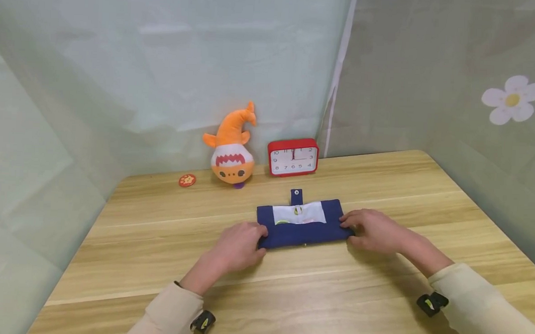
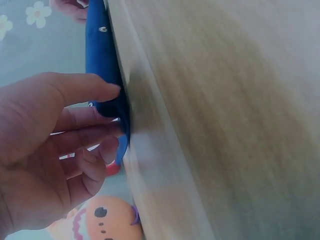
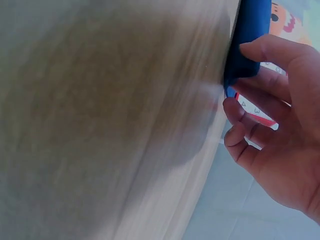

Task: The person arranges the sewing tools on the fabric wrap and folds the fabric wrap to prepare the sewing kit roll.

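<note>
A navy fabric snap pouch point(image 1: 309, 234) lies partly folded on the table, its long side across my view. Above the folded front part, a white inner panel point(image 1: 312, 212) with small coloured prints shows. At the far edge sticks out a narrow tab point(image 1: 296, 198) with a metal snap; another snap point(image 2: 102, 29) sits on the near face. My left hand point(image 1: 240, 246) pinches the pouch's left end, thumb on the near side and fingers behind. The right hand point(image 1: 376, 231) pinches the opposite end the same way, its thumb against the blue cloth point(image 3: 246, 55) in the right wrist view.
Behind the pouch stands a red-framed clock point(image 1: 293, 159), with an orange and white plush shark point(image 1: 233, 153) to its left. A round red badge point(image 1: 187, 180) lies farther left. The wooden table point(image 1: 288, 297) ends against hanging cloth point(image 1: 186, 74) at the back.
</note>
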A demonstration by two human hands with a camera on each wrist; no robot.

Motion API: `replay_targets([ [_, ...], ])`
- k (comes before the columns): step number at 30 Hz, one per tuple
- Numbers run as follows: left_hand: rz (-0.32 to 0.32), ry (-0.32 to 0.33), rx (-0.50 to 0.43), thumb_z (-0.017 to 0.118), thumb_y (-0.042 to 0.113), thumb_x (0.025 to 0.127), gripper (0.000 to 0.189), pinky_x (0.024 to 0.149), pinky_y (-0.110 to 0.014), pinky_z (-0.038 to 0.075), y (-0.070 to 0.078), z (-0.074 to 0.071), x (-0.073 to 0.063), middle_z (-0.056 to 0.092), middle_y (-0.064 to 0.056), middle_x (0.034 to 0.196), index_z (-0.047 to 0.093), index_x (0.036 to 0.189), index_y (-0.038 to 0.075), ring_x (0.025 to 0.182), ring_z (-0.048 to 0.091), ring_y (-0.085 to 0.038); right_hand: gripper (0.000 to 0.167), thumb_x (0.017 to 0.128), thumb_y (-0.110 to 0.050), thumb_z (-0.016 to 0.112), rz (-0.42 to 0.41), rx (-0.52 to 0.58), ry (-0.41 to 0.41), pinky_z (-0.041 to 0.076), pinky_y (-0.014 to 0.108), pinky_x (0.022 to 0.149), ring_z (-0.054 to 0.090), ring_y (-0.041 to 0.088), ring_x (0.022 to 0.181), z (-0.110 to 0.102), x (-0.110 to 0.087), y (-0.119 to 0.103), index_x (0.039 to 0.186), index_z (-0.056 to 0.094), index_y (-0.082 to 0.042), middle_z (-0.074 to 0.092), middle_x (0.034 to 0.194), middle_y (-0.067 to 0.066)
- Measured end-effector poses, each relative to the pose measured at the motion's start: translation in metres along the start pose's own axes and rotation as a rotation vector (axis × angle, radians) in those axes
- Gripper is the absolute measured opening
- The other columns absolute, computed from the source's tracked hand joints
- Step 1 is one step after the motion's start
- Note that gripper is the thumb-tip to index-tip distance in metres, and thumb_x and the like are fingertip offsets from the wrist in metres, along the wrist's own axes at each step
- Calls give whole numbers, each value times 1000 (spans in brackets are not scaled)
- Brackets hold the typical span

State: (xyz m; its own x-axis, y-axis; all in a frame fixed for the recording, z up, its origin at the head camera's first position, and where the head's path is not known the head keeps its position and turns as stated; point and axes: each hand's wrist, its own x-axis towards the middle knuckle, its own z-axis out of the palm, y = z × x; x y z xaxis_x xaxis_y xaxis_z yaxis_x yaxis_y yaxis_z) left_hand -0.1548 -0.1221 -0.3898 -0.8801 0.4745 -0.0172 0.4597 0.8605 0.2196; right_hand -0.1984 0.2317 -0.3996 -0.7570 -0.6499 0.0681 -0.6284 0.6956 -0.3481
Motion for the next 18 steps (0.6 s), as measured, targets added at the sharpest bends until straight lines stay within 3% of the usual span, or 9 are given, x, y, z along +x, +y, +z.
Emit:
replay_targets([
  [3, 4, -8, -14, 75, 18, 97, 20, 82, -46, 59, -1, -2, -1, 75, -9, 101, 71, 112, 6, 92, 70, -24, 29, 93, -11, 71, 1, 19, 15, 54, 57, 102, 71, 37, 118, -2, 0, 2, 119, 77, 0, 75, 127, 17],
  [5, -1, -16, -24, 71, 18, 101, 17, 82, -46, 59, -2, -4, 0, 74, -7, 97, 69, 114, 8, 89, 70, -23, 29, 96, -12, 69, 16, 42, 12, 57, 49, 94, 72, 26, 102, -3, 0, 2, 121, 76, -1, 76, 124, 15],
  [9, -25, -25, -48, 63, 18, 106, 13, 80, -44, 58, -5, -6, 1, 72, -3, 91, 66, 117, 11, 84, 68, -21, 32, 103, -18, 65, 66, 126, -23, 49, 31, 71, 54, 6, 69, -6, 2, 5, 129, 72, -1, 73, 89, 1],
  [12, -51, -24, -96, 58, 18, 109, 13, 78, -44, 57, -10, -7, 3, 72, -4, 91, 65, 119, 13, 81, 67, -20, 30, 107, -20, 60, 77, 161, -11, 46, 28, 69, 53, 4, 69, -7, 4, 7, 130, 71, -4, 66, 82, -6],
  [15, -67, -19, -158, 56, 18, 110, 16, 79, -44, 57, -16, -8, 6, 73, -5, 96, 65, 122, 13, 82, 65, -19, 24, 109, -20, 57, 80, 161, 26, 47, 30, 71, 54, 7, 74, -7, 8, 8, 124, 70, -7, 66, 87, -5],
  [18, -68, -16, -222, 54, 15, 110, 16, 78, -40, 55, -24, -9, 13, 71, -5, 92, 67, 118, 10, 78, 62, -17, 20, 109, -20, 57, 122, 183, 49, 44, 30, 66, 51, 9, 68, -7, 15, 8, 119, 69, -7, 59, 78, -6],
])
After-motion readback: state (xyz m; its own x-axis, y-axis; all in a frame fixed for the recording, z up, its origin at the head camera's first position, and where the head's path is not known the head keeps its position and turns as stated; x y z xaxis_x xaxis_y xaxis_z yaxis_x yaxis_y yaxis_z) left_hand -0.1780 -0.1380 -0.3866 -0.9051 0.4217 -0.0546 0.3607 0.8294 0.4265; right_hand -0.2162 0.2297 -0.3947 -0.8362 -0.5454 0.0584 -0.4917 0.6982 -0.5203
